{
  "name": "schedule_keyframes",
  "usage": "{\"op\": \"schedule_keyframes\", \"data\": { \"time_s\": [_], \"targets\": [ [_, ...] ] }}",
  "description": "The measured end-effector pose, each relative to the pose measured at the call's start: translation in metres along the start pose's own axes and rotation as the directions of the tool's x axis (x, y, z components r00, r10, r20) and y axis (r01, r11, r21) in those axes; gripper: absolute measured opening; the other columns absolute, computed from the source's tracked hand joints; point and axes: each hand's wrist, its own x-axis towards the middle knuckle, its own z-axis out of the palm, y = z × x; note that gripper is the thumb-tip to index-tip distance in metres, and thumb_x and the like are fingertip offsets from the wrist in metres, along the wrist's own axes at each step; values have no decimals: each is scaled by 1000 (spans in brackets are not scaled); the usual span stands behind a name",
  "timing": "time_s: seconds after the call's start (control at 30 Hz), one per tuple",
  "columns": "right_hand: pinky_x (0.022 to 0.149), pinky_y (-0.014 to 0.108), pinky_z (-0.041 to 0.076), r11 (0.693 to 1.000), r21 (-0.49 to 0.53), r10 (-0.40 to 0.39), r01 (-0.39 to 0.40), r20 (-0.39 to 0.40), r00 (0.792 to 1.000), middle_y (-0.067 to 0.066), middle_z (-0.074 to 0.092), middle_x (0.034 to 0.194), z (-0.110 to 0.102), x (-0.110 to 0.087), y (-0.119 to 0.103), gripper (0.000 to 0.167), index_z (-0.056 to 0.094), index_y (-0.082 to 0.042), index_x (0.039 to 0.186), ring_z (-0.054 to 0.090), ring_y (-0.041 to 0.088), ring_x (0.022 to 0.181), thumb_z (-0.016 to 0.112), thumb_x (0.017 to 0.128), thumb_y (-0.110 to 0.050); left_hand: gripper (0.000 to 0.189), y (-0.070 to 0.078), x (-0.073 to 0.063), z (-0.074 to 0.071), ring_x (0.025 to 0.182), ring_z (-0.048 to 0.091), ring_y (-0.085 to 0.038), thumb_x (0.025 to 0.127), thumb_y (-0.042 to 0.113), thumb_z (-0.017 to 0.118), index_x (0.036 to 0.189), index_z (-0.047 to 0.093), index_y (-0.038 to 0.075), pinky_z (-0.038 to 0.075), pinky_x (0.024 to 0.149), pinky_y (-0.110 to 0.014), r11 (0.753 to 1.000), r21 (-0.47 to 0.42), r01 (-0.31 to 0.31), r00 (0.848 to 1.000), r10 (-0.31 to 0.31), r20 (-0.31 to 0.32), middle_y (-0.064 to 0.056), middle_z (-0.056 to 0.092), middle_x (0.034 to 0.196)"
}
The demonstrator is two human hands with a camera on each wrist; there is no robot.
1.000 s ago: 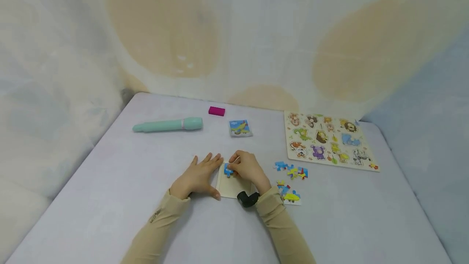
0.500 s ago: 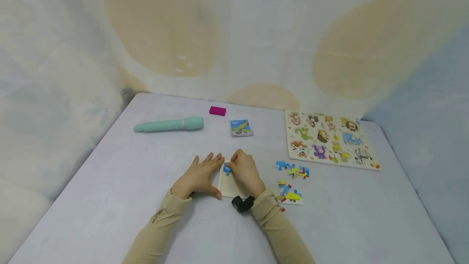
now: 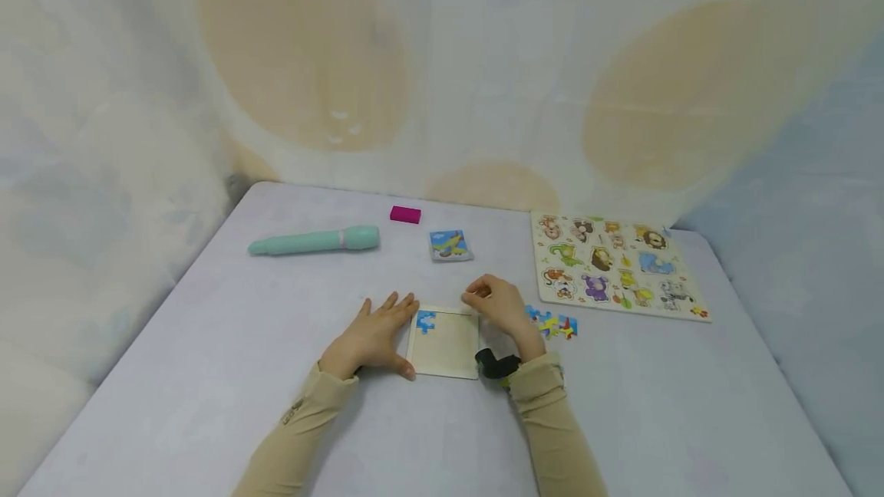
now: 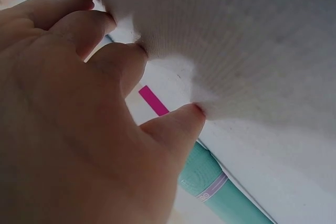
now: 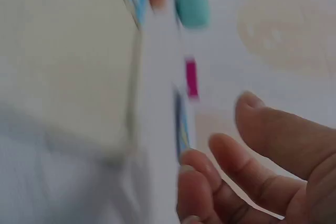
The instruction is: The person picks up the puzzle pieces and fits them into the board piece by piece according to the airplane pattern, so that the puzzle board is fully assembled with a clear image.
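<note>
A small square wooden puzzle tray (image 3: 449,347) lies on the table, with a blue jigsaw piece (image 3: 424,320) in its upper left corner. My left hand (image 3: 373,340) rests on the table at the tray's left edge, fingers spread, the thumb by the lower left corner. Just beyond the tray's upper right corner hovers my right hand (image 3: 500,305), its fingers loosely bent; the right wrist view shows nothing between thumb and fingertips. Several loose jigsaw pieces (image 3: 552,323) lie to the right of that hand, and the right forearm partly covers more of them.
An animal puzzle board (image 3: 621,267) lies at the back right. Beyond the tray is a small airplane picture (image 3: 450,245). A magenta block (image 3: 405,215) and a long teal pen-shaped object (image 3: 314,241) lie toward the back left.
My right hand has let go of the blue jigsaw piece and moved right, off the tray, uncovering most of it. The left hand has stayed in place.
</note>
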Motion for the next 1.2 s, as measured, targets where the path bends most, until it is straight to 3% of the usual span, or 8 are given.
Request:
{"op": "schedule_keyframes", "data": {
  "time_s": [0.2, 0.4, 0.63, 0.8, 0.97, 1.1, 1.2],
  "targets": [
    [70, 32, 52, 992, -47, 117, -117, -6, 993, 18, 63, 114, -46, -11, 43, 37, 60, -1, 121, 61, 30, 100, 69, 88, -15, 117, -3, -1, -1, 151, 14, -33, 58, 46, 90, 152, 30, 10, 7, 116, -68, 1000, 3, 5, 1000, -5, -2, -8, 23, 161],
    [66, 30, 52, 991, -84, 110, -107, 36, 993, 19, 64, 115, -55, -11, 59, 37, 63, 0, 117, 58, 29, 99, 74, 82, -7, 116, -4, 0, -2, 151, 15, -34, 59, 46, 90, 152, 31, 9, 7, 115, -69, 1000, -5, 2, 1000, -2, -8, -9, 25, 161],
    [65, 30, 46, 978, -191, 78, -79, -12, 997, 15, 60, 92, -50, -9, 55, 25, 63, 3, 100, 54, 23, 81, 75, 81, -10, 117, -4, 1, -2, 151, 14, -34, 58, 46, 90, 152, 31, 9, 7, 115, -69, 1000, -1, -2, 1000, 2, -7, -9, 24, 161],
    [68, 31, 46, 982, -167, 74, -86, -74, 994, 16, 63, 95, -43, -8, 49, 23, 59, -2, 100, 57, 25, 83, 73, 84, -11, 117, -4, 2, -1, 151, 13, -33, 59, 46, 89, 153, 30, 10, 6, 116, -68, 1000, -7, 4, 1000, -4, 5, -8, 23, 161],
    [58, 28, 47, 997, -41, 62, -66, -98, 993, 15, 68, 88, -30, -7, 30, 24, 63, -3, 106, 65, 22, 69, 71, 87, -14, 117, -3, 2, 1, 151, 13, -32, 59, 47, 89, 153, 30, 11, 6, 116, -67, 1000, -8, 6, 1000, -6, 14, -7, 23, 161],
    [51, 24, 46, 991, 102, 90, -87, -19, 996, 11, 68, 77, -12, -6, 7, 24, 64, -4, 106, 63, 17, 57, 72, 87, -15, 117, -3, 1, 1, 151, 14, -33, 58, 47, 90, 152, 30, 10, 7, 116, -68, 1000, -5, 3, 1000, -3, 9, -8, 24, 161],
    [49, 22, 46, 983, 148, 99, -104, 41, 994, 9, 68, 72, 3, -6, -6, 22, 65, -5, 103, 61, 16, 55, 73, 86, -14, 117, -2, 1, 1, 151, 14, -33, 59, 47, 89, 152, 30, 10, 7, 116, -68, 1000, -6, 5, 1000, -5, 11, -8, 24, 161]
  ]
}}
